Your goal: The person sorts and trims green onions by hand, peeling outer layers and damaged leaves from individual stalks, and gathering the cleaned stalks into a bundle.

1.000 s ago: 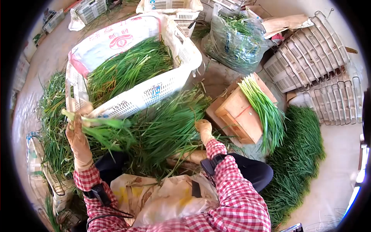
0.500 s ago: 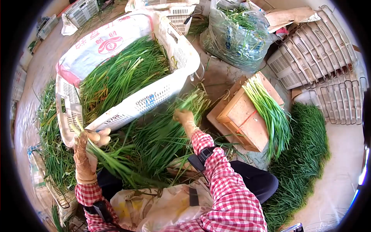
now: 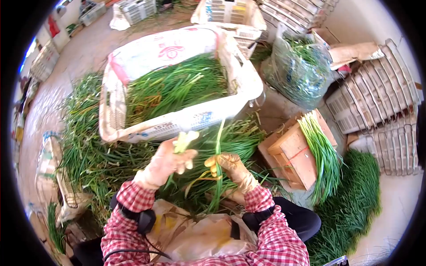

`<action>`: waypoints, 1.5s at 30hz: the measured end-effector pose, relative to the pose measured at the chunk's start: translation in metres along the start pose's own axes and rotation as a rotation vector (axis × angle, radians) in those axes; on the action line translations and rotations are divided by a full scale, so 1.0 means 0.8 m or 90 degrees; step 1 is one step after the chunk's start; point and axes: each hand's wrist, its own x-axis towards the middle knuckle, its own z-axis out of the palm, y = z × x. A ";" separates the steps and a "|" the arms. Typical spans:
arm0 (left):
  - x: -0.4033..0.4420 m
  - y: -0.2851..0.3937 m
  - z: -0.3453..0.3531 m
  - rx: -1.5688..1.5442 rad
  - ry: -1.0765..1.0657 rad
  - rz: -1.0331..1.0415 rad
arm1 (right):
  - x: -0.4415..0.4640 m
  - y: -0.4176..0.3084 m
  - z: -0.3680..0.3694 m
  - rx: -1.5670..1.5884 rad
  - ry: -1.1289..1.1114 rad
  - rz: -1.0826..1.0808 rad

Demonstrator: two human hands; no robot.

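Observation:
My left hand (image 3: 165,160), in a pale glove, is closed round a few stalks whose whitish ends (image 3: 185,141) stick out above the fingers. To its right, my gloved right hand (image 3: 228,167) pinches a thin green stalk (image 3: 218,144) that stands upright, with a yellowed leaf (image 3: 199,179) hanging beside it. Loose green stalks (image 3: 239,135) lie beneath and behind both hands. Beyond them is a white crate (image 3: 191,116) lined with a printed sack and holding more greens (image 3: 177,88). A bundle with pale ends (image 3: 317,150) rests over a wooden stand (image 3: 299,162) on the right.
A large heap of greens (image 3: 88,146) lies left of the crate. Dense green bundles (image 3: 350,204) line the floor at right. A clear bag of greens (image 3: 297,71) and stacked crates (image 3: 372,93) stand behind. A sack (image 3: 49,164) is at far left.
My left hand has moved right and up, towards the middle. My right hand has come down from the loose pile with a stalk, and the hands are now near each other. The view has shifted.

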 end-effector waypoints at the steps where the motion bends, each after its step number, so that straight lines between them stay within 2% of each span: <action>1: 0.001 0.002 0.002 0.055 -0.044 -0.027 | -0.006 -0.007 0.014 0.002 -0.017 0.018; 2: 0.002 0.001 0.003 0.109 -0.091 -0.058 | -0.013 -0.012 0.026 0.003 -0.029 0.037; 4: -0.004 0.007 0.028 0.406 -0.057 -0.039 | -0.019 -0.010 0.037 -0.029 -0.050 0.034; 5: 0.000 0.000 0.017 0.419 -0.067 -0.069 | -0.022 -0.010 0.042 -0.048 -0.031 0.036; 8: -0.012 -0.013 0.005 0.115 -0.100 -0.033 | -0.041 -0.024 0.048 -0.125 -0.029 0.057; 10: -0.002 -0.006 -0.027 -0.367 -0.075 -0.202 | -0.063 -0.031 0.045 -0.142 -0.042 0.126; 12: -0.014 0.000 -0.042 -0.130 0.069 0.082 | -0.082 -0.031 0.046 -0.152 -0.036 0.121; 14: -0.022 0.008 -0.063 0.402 0.365 0.204 | -0.095 -0.026 0.037 -0.047 -0.084 0.035; 16: -0.027 0.012 -0.075 0.422 0.424 0.306 | -0.100 -0.023 0.027 0.015 -0.080 0.016; 17: -0.036 0.009 -0.063 0.403 0.400 0.294 | -0.094 -0.018 0.034 -0.001 -0.030 0.071; 18: -0.043 0.016 -0.040 0.369 0.313 0.225 | -0.079 -0.012 0.050 -0.013 0.024 0.125; 20: -0.042 0.003 -0.027 0.194 0.113 0.069 | -0.045 -0.015 0.073 -0.235 0.060 0.184; 22: -0.033 0.001 0.014 0.362 0.078 0.011 | -0.016 0.010 0.074 -0.217 -0.033 0.132; 24: -0.020 -0.004 -0.023 0.219 0.065 -0.006 | -0.002 0.035 0.075 -0.193 -0.082 0.049; 25: -0.030 0.011 -0.021 0.244 0.146 0.081 | 0.000 0.044 0.073 -0.251 -0.092 -0.014; 26: -0.039 0.027 -0.020 0.280 0.234 0.165 | -0.004 0.045 0.060 -0.479 -0.077 0.040; 28: -0.065 0.057 -0.047 0.406 0.446 0.354 | -0.023 0.089 0.007 -0.702 -0.100 0.025; 30: -0.083 0.088 -0.108 0.429 0.646 0.537 | -0.053 0.138 -0.077 -0.856 -0.217 0.156; 31: -0.088 0.095 -0.123 0.461 0.733 0.500 | -0.071 0.118 -0.095 -0.978 -0.181 0.328; 32: -0.091 0.100 -0.130 0.494 0.820 0.459 | -0.088 0.105 -0.107 -1.099 -0.076 0.316; 33: -0.087 0.098 -0.109 0.610 0.908 0.314 | -0.073 0.147 -0.172 -1.257 0.014 0.336; 34: -0.075 0.085 -0.103 0.578 0.845 0.329 | -0.055 0.104 -0.170 -1.073 0.164 0.333; 35: -0.065 0.070 -0.091 0.545 0.771 0.316 | -0.033 0.115 -0.196 -0.887 0.434 0.232; 36: -0.057 0.058 -0.084 0.513 0.696 0.305 | -0.018 0.118 -0.214 -0.676 0.614 0.147; 37: -0.051 0.046 -0.088 0.549 0.625 0.305 | 0.009 0.128 -0.260 -0.590 0.610 0.346; 38: -0.042 0.043 -0.070 0.561 0.616 0.235 | 0.025 0.130 -0.279 -0.348 0.647 0.494; 43: -0.023 0.039 -0.044 0.537 0.509 0.164 | 0.094 0.187 -0.325 -0.498 0.530 0.429; 45: -0.018 0.037 -0.036 0.519 0.462 0.188 | 0.114 0.170 -0.283 -0.376 0.640 0.255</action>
